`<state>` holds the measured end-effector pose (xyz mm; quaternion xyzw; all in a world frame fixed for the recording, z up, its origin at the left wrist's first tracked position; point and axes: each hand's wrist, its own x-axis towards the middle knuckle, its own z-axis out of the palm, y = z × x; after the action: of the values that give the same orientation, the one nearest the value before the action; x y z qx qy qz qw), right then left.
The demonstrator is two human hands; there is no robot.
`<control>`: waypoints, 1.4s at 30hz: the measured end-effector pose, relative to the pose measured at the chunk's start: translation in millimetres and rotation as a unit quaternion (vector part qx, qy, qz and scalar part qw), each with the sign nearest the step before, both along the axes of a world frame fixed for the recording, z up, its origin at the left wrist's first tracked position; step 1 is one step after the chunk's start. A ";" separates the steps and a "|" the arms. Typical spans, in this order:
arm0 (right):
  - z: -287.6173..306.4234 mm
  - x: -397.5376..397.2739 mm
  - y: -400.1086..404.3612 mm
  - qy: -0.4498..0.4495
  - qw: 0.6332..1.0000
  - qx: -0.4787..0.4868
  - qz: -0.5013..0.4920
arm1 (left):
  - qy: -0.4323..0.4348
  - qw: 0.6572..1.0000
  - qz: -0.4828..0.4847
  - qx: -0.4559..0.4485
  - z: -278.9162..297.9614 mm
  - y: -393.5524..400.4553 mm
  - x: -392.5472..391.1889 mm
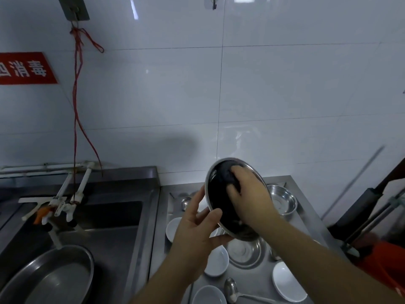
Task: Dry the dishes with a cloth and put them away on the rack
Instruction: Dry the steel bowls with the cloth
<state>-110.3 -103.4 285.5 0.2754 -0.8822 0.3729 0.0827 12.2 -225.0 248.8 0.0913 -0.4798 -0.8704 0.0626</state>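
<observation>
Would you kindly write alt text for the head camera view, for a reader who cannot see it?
A person's left hand holds a tilted steel bowl by its rim while the right hand presses a dark cloth inside it. Below, on a steel counter, lie white dishes, steel bowls and a ladle; a sink is at left.

left grip [197,224]: bare | right grip [249,194]: bare | forearms: unsleeved (no rings, watch or gloves)

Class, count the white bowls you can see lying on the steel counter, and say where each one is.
4 white bowls: one left of the left hand, one beneath that wrist, one at the bottom edge, one at the lower right. The arms may hide more.
</observation>
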 end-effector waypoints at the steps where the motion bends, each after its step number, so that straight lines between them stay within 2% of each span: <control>1: 0.0 -5.9 2.8 0.055 0.996 0.072 0.000 | 0.003 1.000 0.011 -0.003 0.9 1.1 0.1; 3: 2.4 -15.8 8.1 0.136 0.971 0.196 0.003 | 0.014 0.999 0.029 -0.015 3.6 0.1 -1.2; 5: 9.3 -17.5 9.0 0.142 0.953 0.269 -0.005 | 0.026 0.999 0.039 -0.025 7.6 -4.6 -4.3; 9: 20.4 -11.2 6.1 0.047 0.949 0.311 -0.015 | 0.039 0.996 0.042 -0.063 14.0 -13.5 -10.5; 12: 22.2 -3.7 8.8 -0.085 0.955 0.278 0.053 | 0.051 0.995 0.022 -0.087 12.3 -14.6 -12.7; 14: 22.3 4.4 11.1 -0.185 0.956 0.209 0.093 | 0.053 0.994 0.008 -0.097 8.3 -11.3 -10.9; 16: 19.8 10.9 13.6 -0.321 0.939 0.044 0.112 | 0.047 0.994 -0.002 -0.101 3.9 -6.9 -7.9; 18: 13.7 17.2 17.0 -0.465 0.868 -0.143 0.103 | 0.044 0.993 -0.012 -0.109 2.6 -4.1 -5.2; 19: 10.6 20.0 17.3 -0.503 0.835 -0.205 0.090 | 0.045 0.992 -0.017 -0.119 3.1 -3.7 -3.9; 23: 6.1 22.4 11.0 -0.554 0.762 -0.335 0.002 | 0.039 0.986 -0.020 -0.161 3.0 -2.7 1.9; 26: 12.2 11.2 10.9 -0.572 0.684 -0.448 -0.065 | 0.028 0.976 -0.002 -0.215 1.1 -0.2 7.1; 28: 16.1 6.4 13.0 -0.585 0.641 -0.489 -0.085 | 0.037 0.962 0.015 -0.271 -1.8 -2.3 8.0; 31: 13.5 3.4 20.2 -0.601 0.606 -0.515 -0.084 | 0.070 0.931 -0.010 -0.357 -5.2 -14.6 8.6; 33: 10.0 5.1 24.3 -0.610 0.606 -0.507 -0.061 | 0.097 0.894 -0.049 -0.434 -8.1 -26.2 9.5; 36: 2.1 6.6 26.5 -0.591 0.651 -0.472 -0.063 | 0.092 0.834 -0.066 -0.540 -14.7 -42.2 6.5; 38: -1.8 9.4 26.2 -0.581 0.666 -0.464 -0.064 | 0.071 0.814 -0.047 -0.575 -17.1 -46.7 4.9; 40: -4.3 10.7 25.7 -0.572 0.669 -0.471 -0.057 | 0.036 0.837 0.003 -0.546 -19.5 -46.5 3.7; 42: -6.1 12.3 25.4 -0.568 0.662 -0.488 -0.044 | -0.046 0.889 0.093 -0.446 -25.1 -38.4 4.5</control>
<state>-98.0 -78.0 279.4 -0.1084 -0.4609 0.8298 -0.2953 16.7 -263.4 223.7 0.1376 -0.8091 -0.5497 0.1558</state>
